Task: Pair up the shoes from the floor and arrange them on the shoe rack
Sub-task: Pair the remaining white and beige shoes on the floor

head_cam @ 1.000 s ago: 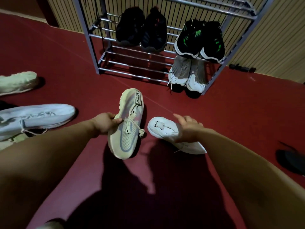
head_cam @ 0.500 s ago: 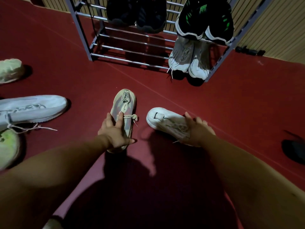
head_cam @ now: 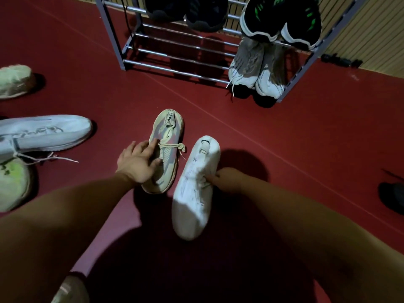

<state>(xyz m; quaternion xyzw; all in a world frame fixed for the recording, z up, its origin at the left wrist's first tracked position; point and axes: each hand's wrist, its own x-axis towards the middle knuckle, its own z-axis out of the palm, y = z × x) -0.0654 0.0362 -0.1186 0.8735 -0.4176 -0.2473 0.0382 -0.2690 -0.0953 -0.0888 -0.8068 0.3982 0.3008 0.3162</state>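
Observation:
A beige mesh shoe point(head_cam: 167, 138) with a knotted lace lies on the red floor, and my left hand point(head_cam: 138, 164) rests on its near half with the fingers spread flat. Right beside it my right hand point(head_cam: 227, 179) grips a white shoe point(head_cam: 194, 189) by its right side, toe toward me and heel toward the rack. The metal shoe rack point(head_cam: 175, 62) stands at the top. It carries a black pair point(head_cam: 196, 12), a black-and-green pair point(head_cam: 282, 25) and a grey-white pair point(head_cam: 255, 71) below.
On the floor at the left lie a long white shoe point(head_cam: 43, 134), a pale green shoe point(head_cam: 13, 184) and another pale shoe point(head_cam: 15, 80). A dark shoe point(head_cam: 391, 196) sits at the right edge. A slatted wall runs behind the rack.
My left hand set the beige shoe down on the floor and now lies flat on it. My right hand took hold of the white shoe and turned it lengthwise beside the beige one.

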